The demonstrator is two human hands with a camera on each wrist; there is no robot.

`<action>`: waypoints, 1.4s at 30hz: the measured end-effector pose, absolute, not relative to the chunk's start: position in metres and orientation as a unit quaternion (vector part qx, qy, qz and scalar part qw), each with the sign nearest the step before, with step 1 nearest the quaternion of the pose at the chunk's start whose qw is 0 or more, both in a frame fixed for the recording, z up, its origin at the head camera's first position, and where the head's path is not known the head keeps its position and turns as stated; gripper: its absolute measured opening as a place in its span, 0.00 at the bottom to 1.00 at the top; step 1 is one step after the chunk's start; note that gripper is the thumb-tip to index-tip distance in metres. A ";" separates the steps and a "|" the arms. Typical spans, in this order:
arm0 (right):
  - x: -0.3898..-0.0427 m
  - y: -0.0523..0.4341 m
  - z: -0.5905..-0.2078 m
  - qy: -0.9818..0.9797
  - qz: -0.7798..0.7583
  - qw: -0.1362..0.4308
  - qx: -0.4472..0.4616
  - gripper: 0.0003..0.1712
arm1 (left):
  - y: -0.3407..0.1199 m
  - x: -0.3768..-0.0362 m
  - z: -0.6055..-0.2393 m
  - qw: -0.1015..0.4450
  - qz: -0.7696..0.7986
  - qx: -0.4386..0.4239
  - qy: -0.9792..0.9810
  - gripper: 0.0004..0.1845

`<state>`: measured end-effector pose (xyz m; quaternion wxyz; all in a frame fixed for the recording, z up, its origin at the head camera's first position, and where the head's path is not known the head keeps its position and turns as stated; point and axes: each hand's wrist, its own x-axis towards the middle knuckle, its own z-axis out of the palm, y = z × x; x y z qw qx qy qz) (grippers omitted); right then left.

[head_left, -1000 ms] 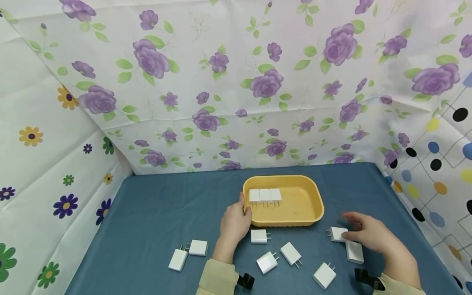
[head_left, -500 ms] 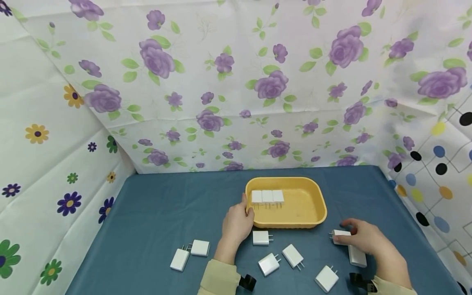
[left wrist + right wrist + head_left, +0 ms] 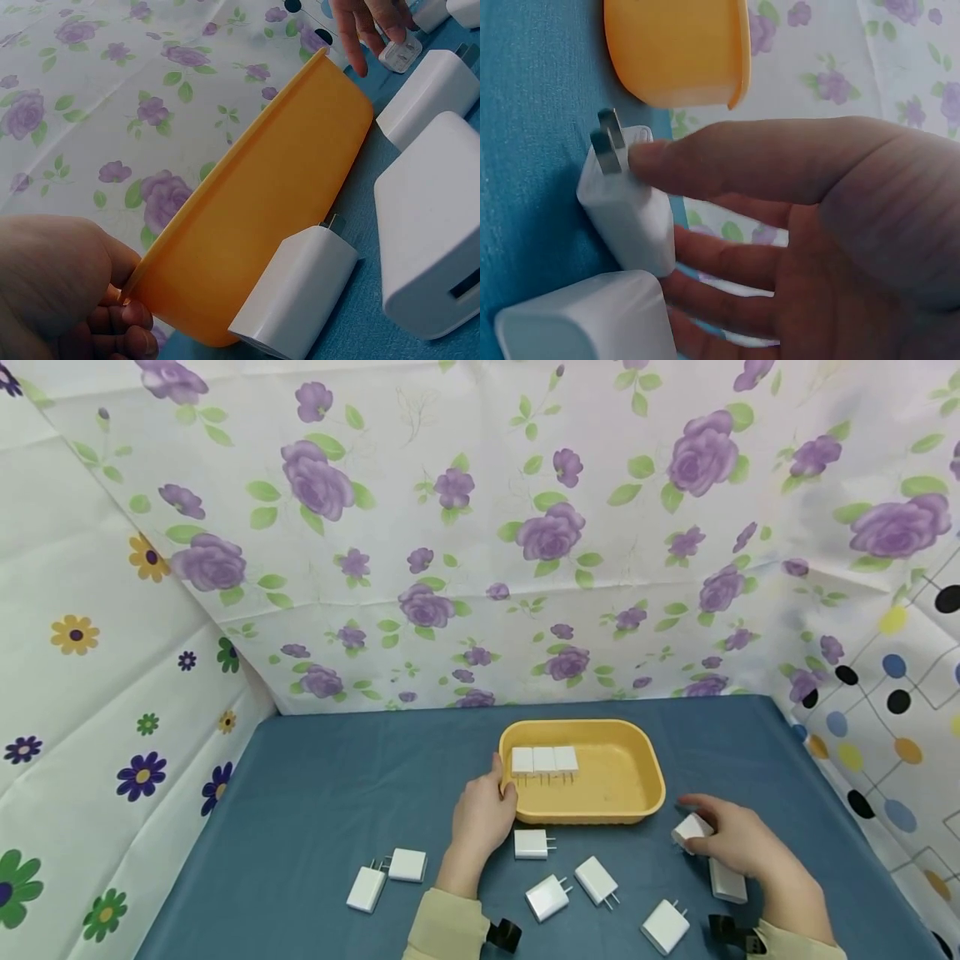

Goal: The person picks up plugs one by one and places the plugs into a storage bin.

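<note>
On the blue bench [image 3: 315,810], centre-right: yellow tray [image 3: 637,777] w/ three white chargers [image 3: 544,760] lined up side by side in its far-left part, prongs toward the near wall. Left hand [image 3: 483,814] grips the tray's left rim, thumb over the lip, fingers curled under the edge (left wrist view: fingers [image 3: 112,322] tucked beneath the orange wall [image 3: 262,217]). Right hand [image 3: 738,843], just right of the tray's near corner, pinches a white charger [image 3: 690,829] betw. thumb and fingers; the charger is tilted, one end raised off the bench. Right wrist view: thumb lies along the charger body [image 3: 626,210] next to the prongs, fingers wrapped behind it. A second charger [image 3: 727,881] lies flat on the bench just beneath that hand, partly covered. Loose chargers on the bench, near side: one [image 3: 532,843] just in front of the tray beside the left wrist; two [image 3: 573,889] close together nearer the person; one [image 3: 664,927] toward the right sleeve; a pair [image 3: 386,877] well apart to the left. Floral sheets [image 3: 450,527] wall in the bench on three sides.
</note>
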<state>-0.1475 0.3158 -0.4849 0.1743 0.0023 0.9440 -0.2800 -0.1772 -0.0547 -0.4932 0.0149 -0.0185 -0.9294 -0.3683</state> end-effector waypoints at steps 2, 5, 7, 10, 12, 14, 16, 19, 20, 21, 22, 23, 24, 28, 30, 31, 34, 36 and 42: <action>-0.148 0.315 -0.485 0.945 -0.281 0.166 -0.014 0.40 | -0.055 -0.177 -0.493 0.015 -0.369 -0.019 -0.929 0.32; -0.147 0.314 -0.485 0.947 -0.279 0.153 -0.033 0.40 | -0.055 -0.177 -0.493 0.016 -0.369 -0.019 -0.929 0.32; -0.147 0.312 -0.486 0.949 -0.276 0.144 -0.040 0.42 | -0.054 -0.177 -0.493 0.015 -0.369 -0.018 -0.929 0.32; -0.147 0.311 -0.486 0.952 -0.274 0.131 -0.043 0.39 | -0.054 -0.177 -0.494 0.013 -0.369 -0.017 -0.929 0.32; -0.148 0.310 -0.486 0.955 -0.267 0.120 -0.033 0.36 | -0.054 -0.177 -0.494 0.013 -0.370 -0.016 -0.929 0.32; -0.149 0.310 -0.486 0.959 -0.260 0.115 -0.015 0.36 | -0.054 -0.177 -0.494 0.014 -0.370 -0.016 -0.929 0.32; -0.150 0.311 -0.486 0.960 -0.252 0.118 0.005 0.41 | -0.054 -0.177 -0.494 0.016 -0.370 -0.016 -0.929 0.32; -0.150 0.311 -0.487 0.961 -0.244 0.131 0.028 0.46 | -0.054 -0.177 -0.494 0.017 -0.369 -0.017 -0.929 0.32; -0.150 0.311 -0.488 0.960 -0.243 0.135 0.031 0.47 | -0.054 -0.177 -0.494 0.018 -0.369 -0.017 -0.929 0.32; -0.150 0.311 -0.489 0.960 -0.243 0.137 0.035 0.47 | -0.054 -0.177 -0.494 0.017 -0.368 -0.017 -0.929 0.32; -0.150 0.311 -0.489 0.959 -0.242 0.139 0.039 0.47 | -0.054 -0.177 -0.494 0.017 -0.368 -0.016 -0.930 0.32; -0.150 0.310 -0.490 0.959 -0.244 0.139 0.041 0.46 | -0.054 -0.177 -0.494 0.016 -0.368 -0.017 -0.930 0.32; -0.150 0.309 -0.490 0.959 -0.245 0.139 0.042 0.45 | -0.054 -0.177 -0.493 0.017 -0.368 -0.016 -0.930 0.32; -0.151 0.307 -0.489 0.957 -0.249 0.142 0.038 0.41 | -0.054 -0.177 -0.494 0.017 -0.370 -0.015 -0.929 0.32; -0.151 0.305 -0.489 0.956 -0.253 0.142 0.033 0.40 | -0.054 -0.178 -0.494 0.019 -0.370 -0.015 -0.929 0.32; -0.151 0.305 -0.489 0.956 -0.254 0.143 0.031 0.40 | -0.054 -0.178 -0.495 0.020 -0.369 -0.015 -0.929 0.32; -0.152 0.303 -0.490 0.956 -0.257 0.141 0.024 0.39 | -0.054 -0.177 -0.495 0.020 -0.366 -0.016 -0.930 0.32; -0.151 0.302 -0.490 0.956 -0.258 0.139 0.017 0.40 | -0.054 -0.177 -0.494 0.020 -0.364 -0.016 -0.931 0.32; -0.152 0.302 -0.491 0.957 -0.261 0.129 0.014 0.40 | -0.053 -0.176 -0.493 0.021 -0.366 -0.016 -0.930 0.32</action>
